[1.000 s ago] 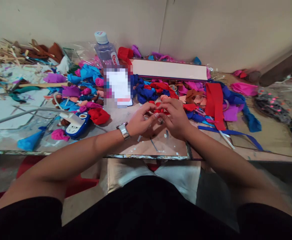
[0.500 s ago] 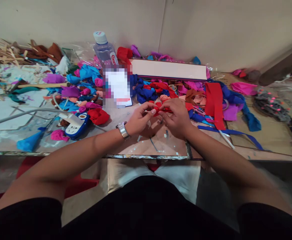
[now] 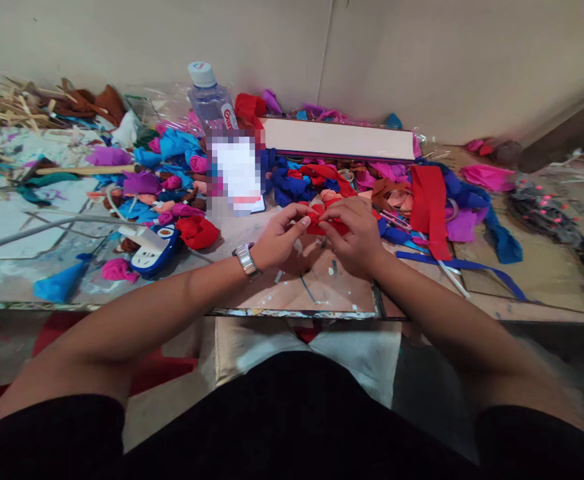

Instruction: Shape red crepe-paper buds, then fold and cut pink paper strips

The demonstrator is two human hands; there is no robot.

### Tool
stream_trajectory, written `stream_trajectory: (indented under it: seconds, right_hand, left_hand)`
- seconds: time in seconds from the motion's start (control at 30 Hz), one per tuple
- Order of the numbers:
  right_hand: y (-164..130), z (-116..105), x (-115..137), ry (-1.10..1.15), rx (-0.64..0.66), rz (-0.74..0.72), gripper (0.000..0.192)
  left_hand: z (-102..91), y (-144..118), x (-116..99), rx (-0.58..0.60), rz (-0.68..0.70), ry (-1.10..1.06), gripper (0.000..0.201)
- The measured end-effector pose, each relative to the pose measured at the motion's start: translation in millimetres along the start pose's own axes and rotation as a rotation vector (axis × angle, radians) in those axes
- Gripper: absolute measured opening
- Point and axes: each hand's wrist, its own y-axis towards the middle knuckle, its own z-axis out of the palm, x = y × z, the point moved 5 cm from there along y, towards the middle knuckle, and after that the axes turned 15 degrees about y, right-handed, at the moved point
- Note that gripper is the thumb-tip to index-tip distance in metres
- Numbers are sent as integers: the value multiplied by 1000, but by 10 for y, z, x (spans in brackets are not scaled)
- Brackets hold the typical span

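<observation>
A piece of red crepe paper (image 3: 316,218) is pinched between my two hands above the worktable. My left hand (image 3: 283,237), with a metal watch on its wrist, grips the paper's left end between thumb and fingers. From the other side my right hand (image 3: 355,237) has its thumb and fingertips closed on the same paper, partly covering it. Just beyond the hands lies a heap of crumpled paper in blue, red, purple and brown. A long red strip (image 3: 429,210) lies to the right of my right hand.
A clear bottle (image 3: 212,107) and a phone with a blurred screen (image 3: 237,170) stand behind my left hand. A blue-and-white power strip (image 3: 155,251) with a grey cable lies left. A long white box (image 3: 337,138) lies at the back. Wooden sticks (image 3: 22,110) pile up far left.
The red paper between my fingertips has turned and spread a little, so more of it shows below my right fingers. Both hands have stayed in nearly the same place.
</observation>
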Motion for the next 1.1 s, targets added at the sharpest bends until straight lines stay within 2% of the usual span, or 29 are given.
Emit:
stream_trajectory:
  seconds: [0.17, 0.4, 0.77, 1.1]
  right_hand:
    - [-18, 14, -34, 8, -2, 30, 17]
    - [-26, 20, -69, -1, -10, 71, 24]
    - [-25, 5, -33, 27, -10, 66, 12]
    - [-14, 5, -28, -13, -18, 53, 11]
  left_hand:
    - [2, -1, -17, 0, 76, 75, 41]
    - [-32, -1, -104, -39, 223, 288, 40]
    - [-7, 9, -2, -17, 109, 186, 39]
    - [-2, -7, -106, -17, 223, 285, 40]
